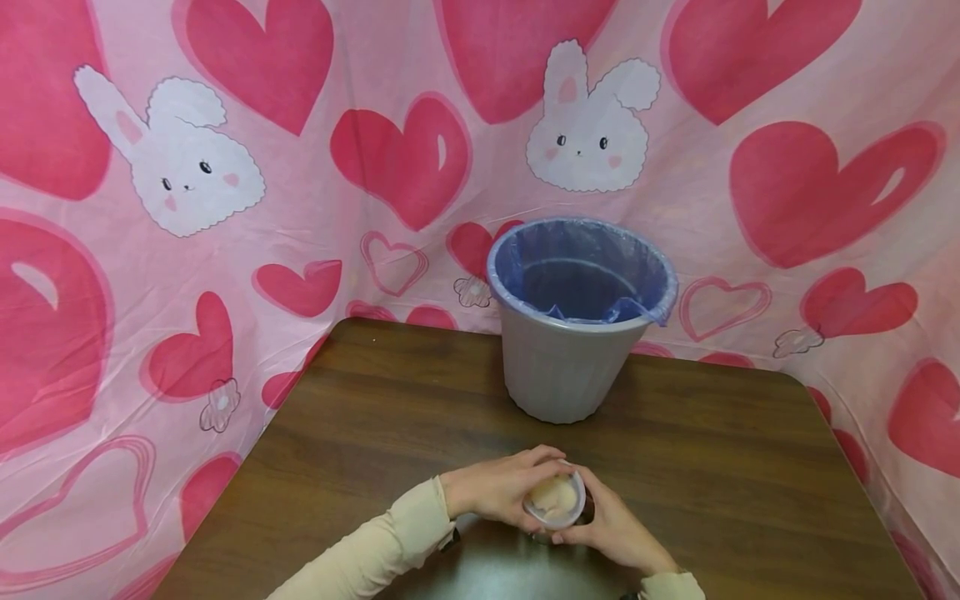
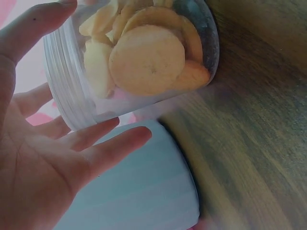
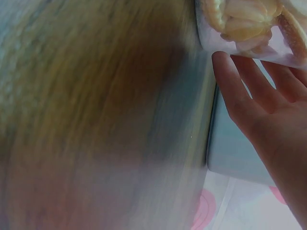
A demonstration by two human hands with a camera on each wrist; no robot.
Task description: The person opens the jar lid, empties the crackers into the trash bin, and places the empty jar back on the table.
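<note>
A clear plastic jar (image 2: 151, 103) of round, flat biscuits (image 2: 147, 60) is between my two hands above the front part of the table. My left hand (image 1: 498, 490) curves round its ribbed top end from the left, with the thumb on the near side and fingers spread on the other. From the right, my right hand (image 1: 618, 529) holds the jar's side; its fingers (image 3: 254, 81) lie along the wall in the right wrist view. Biscuits show through the jar's round top in the head view. Whether a clear lid covers it I cannot tell.
Behind the hands, a pale grey bin (image 1: 562, 367) lined with a blue bag (image 1: 517, 271) stands on the brown wooden table (image 1: 360, 417). A pink cloth (image 1: 300, 200) with hearts and rabbits hangs around the table's back and sides.
</note>
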